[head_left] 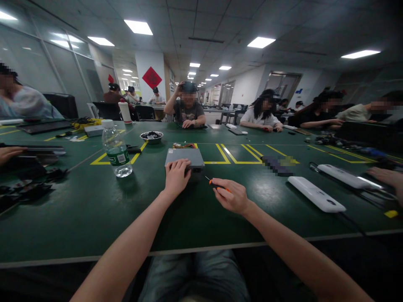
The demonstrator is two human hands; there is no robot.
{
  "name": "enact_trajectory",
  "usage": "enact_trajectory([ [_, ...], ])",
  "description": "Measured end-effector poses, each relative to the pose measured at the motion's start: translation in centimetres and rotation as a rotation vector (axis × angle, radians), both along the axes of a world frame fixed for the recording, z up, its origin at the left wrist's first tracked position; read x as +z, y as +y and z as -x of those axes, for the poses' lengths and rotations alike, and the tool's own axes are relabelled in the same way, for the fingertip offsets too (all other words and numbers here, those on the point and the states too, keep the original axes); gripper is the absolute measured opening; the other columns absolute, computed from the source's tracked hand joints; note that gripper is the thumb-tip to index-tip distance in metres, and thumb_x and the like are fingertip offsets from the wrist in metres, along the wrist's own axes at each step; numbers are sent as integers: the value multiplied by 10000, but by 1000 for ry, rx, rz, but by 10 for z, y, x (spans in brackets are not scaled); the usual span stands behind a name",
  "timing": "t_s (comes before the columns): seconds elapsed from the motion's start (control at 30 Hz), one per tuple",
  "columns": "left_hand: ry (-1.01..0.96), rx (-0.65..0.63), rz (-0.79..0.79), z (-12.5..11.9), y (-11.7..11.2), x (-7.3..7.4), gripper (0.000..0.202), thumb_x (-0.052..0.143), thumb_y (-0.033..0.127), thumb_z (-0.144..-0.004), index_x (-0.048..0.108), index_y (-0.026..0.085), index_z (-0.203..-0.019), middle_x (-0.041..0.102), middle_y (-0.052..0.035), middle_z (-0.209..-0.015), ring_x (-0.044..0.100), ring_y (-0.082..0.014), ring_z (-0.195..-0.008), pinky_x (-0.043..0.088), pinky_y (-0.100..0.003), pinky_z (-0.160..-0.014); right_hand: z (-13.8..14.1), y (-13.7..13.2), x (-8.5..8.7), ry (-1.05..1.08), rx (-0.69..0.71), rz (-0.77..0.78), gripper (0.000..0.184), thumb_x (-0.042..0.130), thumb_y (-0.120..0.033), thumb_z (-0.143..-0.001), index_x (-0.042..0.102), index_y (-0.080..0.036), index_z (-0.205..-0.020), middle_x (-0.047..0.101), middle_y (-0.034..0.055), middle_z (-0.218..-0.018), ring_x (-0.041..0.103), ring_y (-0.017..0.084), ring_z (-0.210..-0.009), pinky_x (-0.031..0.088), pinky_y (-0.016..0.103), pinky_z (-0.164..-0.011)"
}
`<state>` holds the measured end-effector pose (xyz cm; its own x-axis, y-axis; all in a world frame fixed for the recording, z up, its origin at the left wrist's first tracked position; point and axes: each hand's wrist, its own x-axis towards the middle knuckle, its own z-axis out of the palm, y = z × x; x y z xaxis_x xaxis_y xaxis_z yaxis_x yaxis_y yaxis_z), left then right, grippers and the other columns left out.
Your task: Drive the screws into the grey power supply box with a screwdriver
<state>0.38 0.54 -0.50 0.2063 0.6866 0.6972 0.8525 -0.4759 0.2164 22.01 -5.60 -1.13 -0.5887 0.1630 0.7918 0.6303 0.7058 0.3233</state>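
Note:
A grey metal computer power supply [192,156] lies on the green table in front of me, its bundle of coloured wires [184,146] at the far side. My left hand [177,176] rests on its near left part, fingers over the top and front edge. In my right hand [232,196] is a screwdriver [217,185] with an orange and black handle, fingers wrapped round it. Its thin shaft points left and up toward the power supply's near right corner, with the tip apart from the casing.
Left of the power supply stands a water bottle [116,149]; behind it is a metal bowl [151,136] of small dark parts. White power banks or similar devices [315,193] with cables lie right, near a blurred dark phone-like object [277,166]. Co-workers' hands [11,154] reach in at both sides.

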Motion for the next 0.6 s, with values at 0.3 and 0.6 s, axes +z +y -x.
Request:
enact_trajectory([
  [0.3, 9, -5, 4, 0, 3, -1, 284, 453, 244, -826, 519, 264, -1101, 556, -27, -1214, 449, -222, -1144, 249, -417, -953, 0, 3, -1, 45, -75, 18, 67, 541, -144, -784, 546, -202, -819, 657, 59, -1011, 615, 141, -930, 517, 277, -766],
  [0.6, 14, 17, 1, 0, 1, 0, 265, 462, 252, -829, 523, 256, -1086, 564, -25, -1205, 467, -206, -1123, 259, -400, -943, 9, -5, -1, -40, -103, -5, 115, 530, -111, -783, 550, -182, -871, 615, 101, -1062, 559, 173, -1032, 484, 312, -826],
])
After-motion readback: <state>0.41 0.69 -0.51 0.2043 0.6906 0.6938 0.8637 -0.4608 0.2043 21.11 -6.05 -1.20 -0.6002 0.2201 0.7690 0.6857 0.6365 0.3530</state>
